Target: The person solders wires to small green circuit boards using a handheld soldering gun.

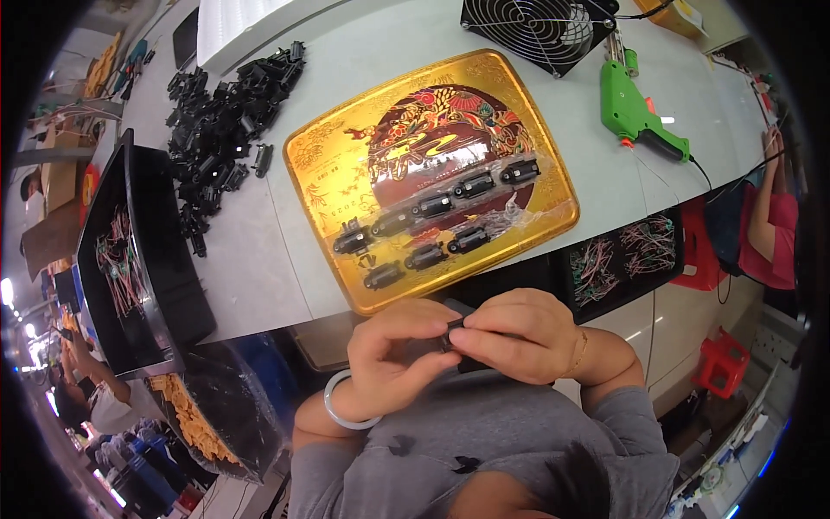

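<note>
Close to my chest, in front of the table edge, both my hands meet around a small black plastic part [451, 333]. My left hand [393, 350] pinches it between thumb and fingers. From the other side the fingertips of my right hand [519, 336] press on it, covering most of its shape. Just beyond my hands lies a gold tray [328, 156] with a dark red patterned middle. Several black plastic housings [432, 204] rest in rows on clear film over its near half.
A heap of black housings [229, 121] lies left of the tray. Black bins with wired parts stand at left [156, 259] and right [627, 259]. A green glue gun [629, 108] and a black fan [540, 30] are at the far right. Red stools [722, 362] stand beyond.
</note>
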The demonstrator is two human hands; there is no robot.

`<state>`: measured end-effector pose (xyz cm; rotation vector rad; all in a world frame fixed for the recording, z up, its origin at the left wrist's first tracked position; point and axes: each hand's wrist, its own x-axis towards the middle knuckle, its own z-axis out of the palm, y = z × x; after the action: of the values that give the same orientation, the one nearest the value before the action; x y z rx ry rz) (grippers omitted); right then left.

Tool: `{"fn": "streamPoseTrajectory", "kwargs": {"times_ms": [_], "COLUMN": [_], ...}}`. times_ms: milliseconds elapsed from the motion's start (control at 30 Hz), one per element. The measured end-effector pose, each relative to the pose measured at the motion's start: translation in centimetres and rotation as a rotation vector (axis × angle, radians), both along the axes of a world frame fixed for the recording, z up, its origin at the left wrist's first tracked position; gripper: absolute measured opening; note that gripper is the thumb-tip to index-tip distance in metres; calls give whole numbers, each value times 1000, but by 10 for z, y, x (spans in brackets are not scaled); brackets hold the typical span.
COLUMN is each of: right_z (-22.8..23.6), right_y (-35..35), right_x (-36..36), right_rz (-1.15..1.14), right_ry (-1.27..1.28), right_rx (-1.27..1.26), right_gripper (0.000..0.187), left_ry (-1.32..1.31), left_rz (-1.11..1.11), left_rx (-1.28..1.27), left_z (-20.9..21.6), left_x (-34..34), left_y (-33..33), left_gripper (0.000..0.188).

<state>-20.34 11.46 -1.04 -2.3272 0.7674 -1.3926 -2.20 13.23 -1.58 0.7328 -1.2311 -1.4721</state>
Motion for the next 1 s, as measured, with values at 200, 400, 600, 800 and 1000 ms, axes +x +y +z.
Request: {"fn": "streamPoseTrajectory", "kwargs": {"times_ms": [200,400,600,800,1000], "right_z": [2,5,5,9,62], "right_y": [-14,-53,-63,-58,-10], "right_x": [-24,-54,-49,-52,-43], "right_rz": [-10,-201,-154,-158,-234], "right_ry": [105,390,489,454,71], "right_rx": [244,254,293,409,158], "right_gripper": [26,20,13,18,41], "left_ry": [-532,-723,-888,-1014,-484], "left_rz": [46,327,439,547,294], "left_rx": [-357,-502,-440,-311,-594], "left_z": [8,-3,-14,-19,44], "left_x": [3,28,40,47,33], "left_y": [-9,-20,-22,-8,4], "left_gripper": [43,48,47,48,47]}}
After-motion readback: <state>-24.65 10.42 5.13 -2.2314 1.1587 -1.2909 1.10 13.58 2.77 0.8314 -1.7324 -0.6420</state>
